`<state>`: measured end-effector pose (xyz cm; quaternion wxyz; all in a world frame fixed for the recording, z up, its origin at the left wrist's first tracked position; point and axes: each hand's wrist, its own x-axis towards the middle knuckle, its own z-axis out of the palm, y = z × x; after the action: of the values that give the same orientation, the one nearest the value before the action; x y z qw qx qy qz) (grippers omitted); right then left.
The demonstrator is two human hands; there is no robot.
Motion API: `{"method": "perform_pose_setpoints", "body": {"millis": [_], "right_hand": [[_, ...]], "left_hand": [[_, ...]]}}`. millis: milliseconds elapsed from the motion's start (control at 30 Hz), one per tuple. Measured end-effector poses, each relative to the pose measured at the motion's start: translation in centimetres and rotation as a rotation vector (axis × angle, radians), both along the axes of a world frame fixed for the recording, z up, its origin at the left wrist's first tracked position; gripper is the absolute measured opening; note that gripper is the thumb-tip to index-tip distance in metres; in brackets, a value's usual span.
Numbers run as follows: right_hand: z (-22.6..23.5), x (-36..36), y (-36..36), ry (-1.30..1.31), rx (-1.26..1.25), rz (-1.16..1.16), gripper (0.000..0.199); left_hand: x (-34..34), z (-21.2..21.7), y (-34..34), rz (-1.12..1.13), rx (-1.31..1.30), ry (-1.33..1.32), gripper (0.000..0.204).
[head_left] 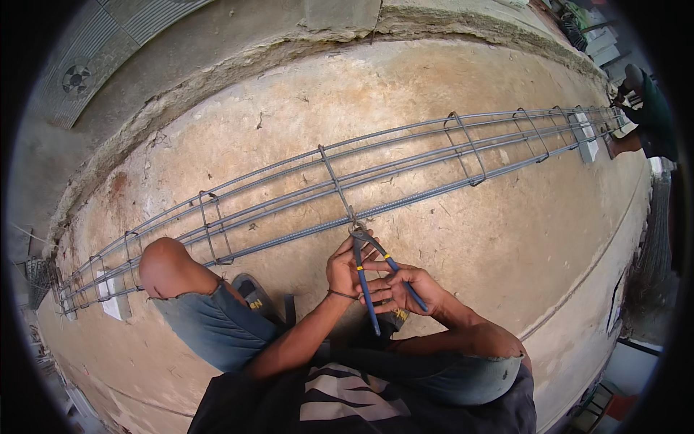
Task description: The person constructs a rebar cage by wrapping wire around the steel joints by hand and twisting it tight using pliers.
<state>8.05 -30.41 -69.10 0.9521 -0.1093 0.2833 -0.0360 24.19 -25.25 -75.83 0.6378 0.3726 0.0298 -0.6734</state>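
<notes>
A pair of blue-handled pliers [363,283] with yellow bands points away from me, its handles spread apart. My right hand [421,287] grips it, the right handle lying across the palm and the fingers reaching to the left handle. Beside the pliers' head is my left hand [343,269], fingers curled up under it; whatever they pinch is hidden. The jaws sit where a bent steel stirrup [335,177] meets the near bar of a long rebar cage [289,233]. Any tie wire there is too small to make out.
White blocks [110,298] prop the cage at the left, and another block [584,137] at the right. Another person [654,123] crouches by the cage's far right end. My bent knee [165,267] stands close to the cage's left part. A rough concrete ledge [289,54] runs behind.
</notes>
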Motion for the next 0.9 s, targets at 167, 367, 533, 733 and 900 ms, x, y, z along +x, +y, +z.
{"method": "perform_pose_setpoints", "body": {"millis": [167, 367, 533, 733, 900], "right_hand": [[-0.9, 0.3, 0.3, -0.038, 0.010, -0.043, 0.058], [-0.9, 0.6, 0.8, 0.095, 0.058, -0.137, 0.050], [-0.7, 1.3, 1.0, 0.412, -0.412, 0.103, 0.028], [-1.0, 1.3, 1.7, 0.713, -1.251, 0.392, 0.028], [4.5, 0.8, -2.0, 0.797, -1.584, 0.943, 0.058]], "left_hand": [[0.0, 0.0, -0.3, -0.002, 0.015, 0.015, 0.052], [-0.3, 0.1, -0.4, 0.001, 0.061, 0.001, 0.050], [-0.3, 1.6, -1.3, -0.056, 0.147, 0.140, 0.042], [-2.1, 0.8, -3.4, -0.171, 0.255, -0.078, 0.030], [-2.6, 1.5, -3.6, -0.085, 0.321, -0.136, 0.024]]}}
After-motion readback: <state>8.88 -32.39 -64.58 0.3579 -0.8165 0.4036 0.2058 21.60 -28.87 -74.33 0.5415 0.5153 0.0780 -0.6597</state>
